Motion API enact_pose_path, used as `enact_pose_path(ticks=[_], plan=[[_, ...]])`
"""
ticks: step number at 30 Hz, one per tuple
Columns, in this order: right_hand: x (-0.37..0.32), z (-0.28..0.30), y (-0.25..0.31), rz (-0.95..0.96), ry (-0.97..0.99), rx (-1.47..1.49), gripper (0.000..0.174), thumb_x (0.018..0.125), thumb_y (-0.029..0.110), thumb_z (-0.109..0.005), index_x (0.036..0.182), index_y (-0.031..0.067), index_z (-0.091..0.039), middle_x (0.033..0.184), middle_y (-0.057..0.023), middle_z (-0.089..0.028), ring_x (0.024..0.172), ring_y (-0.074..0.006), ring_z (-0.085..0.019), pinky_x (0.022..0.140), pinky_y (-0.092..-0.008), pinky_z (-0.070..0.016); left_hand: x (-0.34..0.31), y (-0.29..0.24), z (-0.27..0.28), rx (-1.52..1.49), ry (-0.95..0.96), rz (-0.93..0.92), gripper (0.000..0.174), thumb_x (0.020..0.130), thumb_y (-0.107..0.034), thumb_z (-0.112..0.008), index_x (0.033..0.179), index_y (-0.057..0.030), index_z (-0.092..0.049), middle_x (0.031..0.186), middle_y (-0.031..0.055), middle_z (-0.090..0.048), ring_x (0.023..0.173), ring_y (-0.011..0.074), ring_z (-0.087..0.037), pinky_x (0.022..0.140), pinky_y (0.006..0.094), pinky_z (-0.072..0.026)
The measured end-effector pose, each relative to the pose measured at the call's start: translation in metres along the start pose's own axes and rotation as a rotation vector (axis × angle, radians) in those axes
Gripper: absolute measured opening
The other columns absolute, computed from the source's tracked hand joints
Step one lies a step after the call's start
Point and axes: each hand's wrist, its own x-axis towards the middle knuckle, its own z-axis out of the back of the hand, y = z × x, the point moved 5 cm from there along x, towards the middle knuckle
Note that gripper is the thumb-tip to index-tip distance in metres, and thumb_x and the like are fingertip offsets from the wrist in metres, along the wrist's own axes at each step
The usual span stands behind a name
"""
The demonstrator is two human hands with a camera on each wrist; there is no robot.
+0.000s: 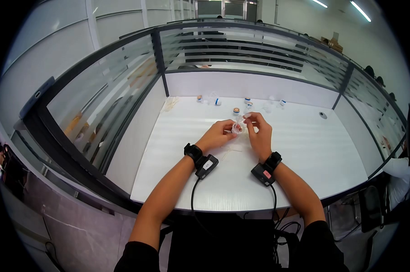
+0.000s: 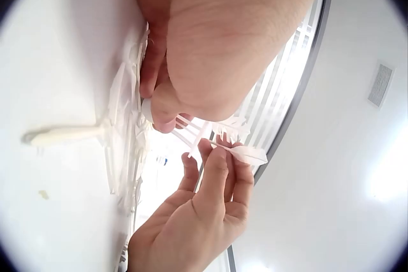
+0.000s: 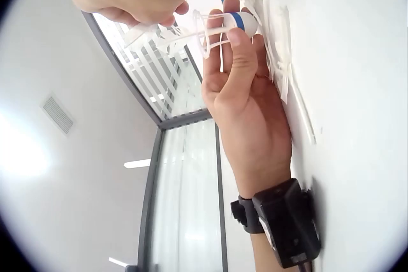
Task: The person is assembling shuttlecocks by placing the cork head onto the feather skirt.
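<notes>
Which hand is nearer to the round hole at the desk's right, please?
Right. The right hand is left of the round hole, apart from it; the left hand lies farther left.

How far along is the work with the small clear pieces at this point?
Done, seemingly: clear wrappers lie loose on the desk. In hand: the left hand holds a clear blue-banded piece while the right hand pinches a clear strip at it. Left, probably: small capped vials at the desk's back stand untouched.
</notes>
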Motion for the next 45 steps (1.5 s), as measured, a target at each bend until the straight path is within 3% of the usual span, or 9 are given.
enact_pose_path(ticks=[19,31,38,45], plan=[[-0.001,0.001,0.008,-0.052,-0.011,-0.074,0.018,0.094,0.001,-0.064,0.112,0.0018,-0.063,0.089,-0.0067,-0.070,0.078,-0.0135,-0.063,0.065,-0.0265,-0.0492,-0.002,-0.004,-0.001,-0.002,0.004,0.073,0.031,0.096,-0.005,-0.065,0.126,-0.0013,-0.062,0.115,0.0052,-0.069,0.104,0.0130,-0.065,0.092,0.0293,-0.0505],[-0.001,0.001,0.005,-0.005,-0.030,-0.085,0.020,0.091,0.002,-0.067,0.111,0.0035,-0.064,0.088,-0.0082,-0.072,0.074,-0.0159,-0.065,0.066,-0.0298,-0.0494,0.003,0.004,0.001,0.024,-0.001,0.025,0.034,0.094,-0.004,-0.066,0.128,-0.0008,-0.061,0.116,0.0067,-0.069,0.106,0.0137,-0.065,0.093,0.0298,-0.0501],[-0.001,0.001,0.004,-0.035,-0.011,-0.082,0.022,0.089,0.004,-0.069,0.111,0.0046,-0.065,0.096,-0.0087,-0.075,0.082,-0.0180,-0.070,0.070,-0.0305,-0.0495,0.005,0.006,0.001,0.023,0.004,-0.028,0.035,0.094,-0.002,-0.065,0.129,0.0000,-0.061,0.116,0.0067,-0.069,0.106,0.0144,-0.065,0.094,0.0295,-0.0504],[0.000,0.002,0.004,-0.017,-0.021,-0.097,0.023,0.088,0.005,-0.071,0.111,0.0043,-0.065,0.095,-0.0084,-0.076,0.080,-0.0182,-0.070,0.070,-0.0309,-0.0498,0.004,0.002,0.001,0.025,-0.004,0.004,0.035,0.095,-0.002,-0.064,0.129,0.0003,-0.061,0.116,0.0073,-0.069,0.106,0.0137,-0.064,0.093,0.0293,-0.0500]])
